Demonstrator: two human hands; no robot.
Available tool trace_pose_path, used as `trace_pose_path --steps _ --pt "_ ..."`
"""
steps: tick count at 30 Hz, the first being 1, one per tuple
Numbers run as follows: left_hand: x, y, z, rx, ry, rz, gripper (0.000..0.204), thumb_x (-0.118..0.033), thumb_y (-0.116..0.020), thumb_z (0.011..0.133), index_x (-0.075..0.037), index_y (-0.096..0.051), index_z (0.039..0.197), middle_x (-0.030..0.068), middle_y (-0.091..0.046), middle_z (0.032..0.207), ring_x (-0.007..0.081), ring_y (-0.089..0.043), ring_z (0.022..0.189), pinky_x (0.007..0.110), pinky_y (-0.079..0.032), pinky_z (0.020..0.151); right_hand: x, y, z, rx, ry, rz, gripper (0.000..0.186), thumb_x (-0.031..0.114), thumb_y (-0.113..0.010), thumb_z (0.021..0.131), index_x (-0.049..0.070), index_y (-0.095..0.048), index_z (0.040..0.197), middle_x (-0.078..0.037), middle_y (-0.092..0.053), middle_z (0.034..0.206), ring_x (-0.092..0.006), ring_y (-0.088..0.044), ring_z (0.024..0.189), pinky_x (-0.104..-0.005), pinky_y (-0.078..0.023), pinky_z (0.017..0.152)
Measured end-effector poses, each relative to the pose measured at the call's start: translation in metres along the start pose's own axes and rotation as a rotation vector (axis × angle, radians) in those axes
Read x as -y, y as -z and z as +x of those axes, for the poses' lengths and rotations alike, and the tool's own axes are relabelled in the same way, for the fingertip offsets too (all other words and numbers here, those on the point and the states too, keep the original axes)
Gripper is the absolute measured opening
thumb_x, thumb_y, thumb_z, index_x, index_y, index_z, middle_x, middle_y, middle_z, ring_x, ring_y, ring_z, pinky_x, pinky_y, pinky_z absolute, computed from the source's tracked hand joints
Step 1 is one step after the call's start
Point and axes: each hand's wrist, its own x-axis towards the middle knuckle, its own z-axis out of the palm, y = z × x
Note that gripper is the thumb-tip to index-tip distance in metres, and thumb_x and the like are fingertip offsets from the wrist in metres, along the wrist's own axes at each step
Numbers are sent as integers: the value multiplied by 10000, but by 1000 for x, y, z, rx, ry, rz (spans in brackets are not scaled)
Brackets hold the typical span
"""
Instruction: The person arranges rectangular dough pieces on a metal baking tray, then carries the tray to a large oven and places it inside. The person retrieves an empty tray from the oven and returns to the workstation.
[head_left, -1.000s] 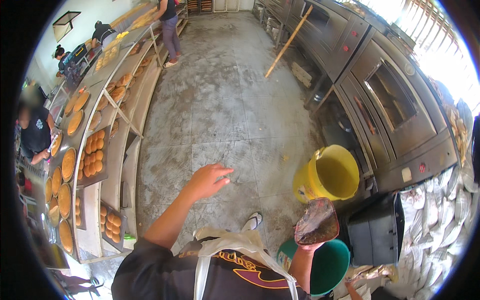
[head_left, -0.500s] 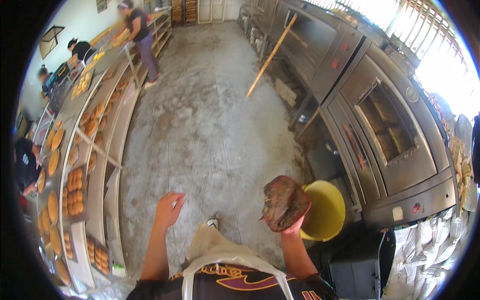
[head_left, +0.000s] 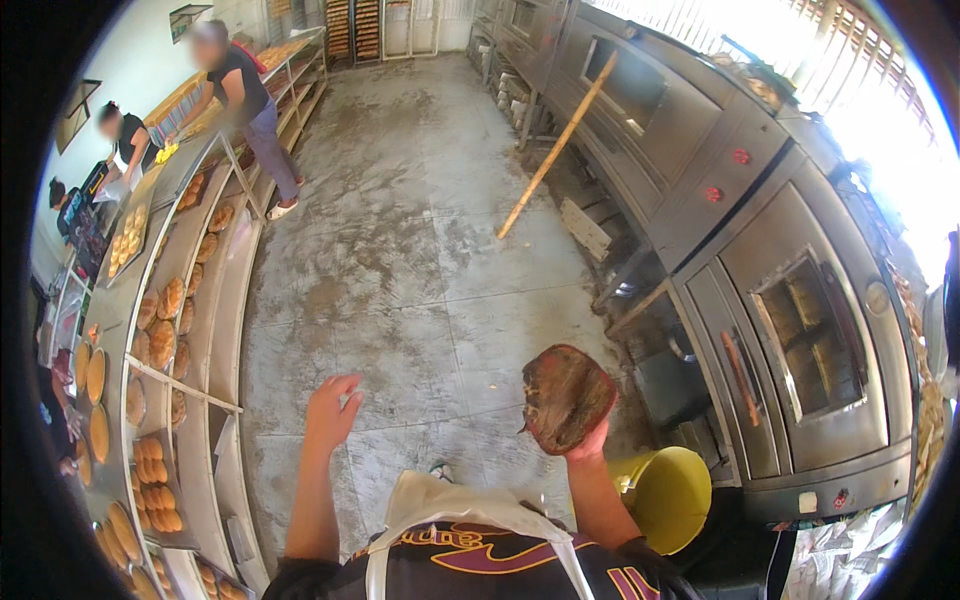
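My right hand (head_left: pixel 588 441) holds up a worn, stained brown pad (head_left: pixel 568 398) with a dark red edge, gripping it from its lower right side. Most of my fingers are hidden behind the pad. My left hand (head_left: pixel 331 412) hangs over the concrete floor with nothing in it, its thumb and fingers apart. Just below and to the right of my right forearm stands a yellow bucket (head_left: pixel 672 500); the forearm covers part of its left side.
Steel ovens (head_left: pixel 830 340) line the right side. A wooden pole (head_left: pixel 556 150) leans against them, its lower end on the floor. Shelving (head_left: pixel 225 370) on the left holds loaves and trays of rolls. A person (head_left: pixel 245 110) stands at the far left counter, with others behind it.
The view has moved forward along the floor; the ovens and pole appear nearer. The pad has turned in my right hand, and the bucket sits lower in view. My left hand's fingers have spread.
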Motion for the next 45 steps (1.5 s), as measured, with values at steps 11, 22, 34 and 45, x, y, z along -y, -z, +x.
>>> trace_pose_path --steps 11,22,34,45 --pt "-9 -9 149 30 -111 159 527 -148 -720 760 -134 -561 1262 136 -561 1199 331 -542 1101 403 -440 933 55 36 129 96 44 -20 654 519 -401 936 74 -387 1415 -168 -410 1438 -398 -445 1263 -597 -417 987" --pt "14 -26 232 54 243 -7 588 -159 -720 768 -158 -512 1318 140 -562 1240 336 -553 1119 410 -465 911 90 4 320 92 -97 -125 530 404 -369 971 58 -437 1367 -177 -474 1375 -395 -500 1204 -589 -440 953" --pt "83 13 470 16 33 245 624 -134 -745 728 -141 -520 1310 116 -521 1274 317 -480 1196 404 -396 1013 90 -21 494 -30 15 -115 583 478 -395 966 72 -428 1384 -171 -455 1401 -379 -481 1240 -569 -441 981" --pt "55 66 785 35 -211 -284 555 -134 -648 862 -112 -455 1381 64 -540 1263 162 -525 1134 312 -444 885 132 -17 647 69 189 -150 641 527 -375 954 81 -397 1413 -177 -431 1422 -407 -471 1241 -596 -435 962"
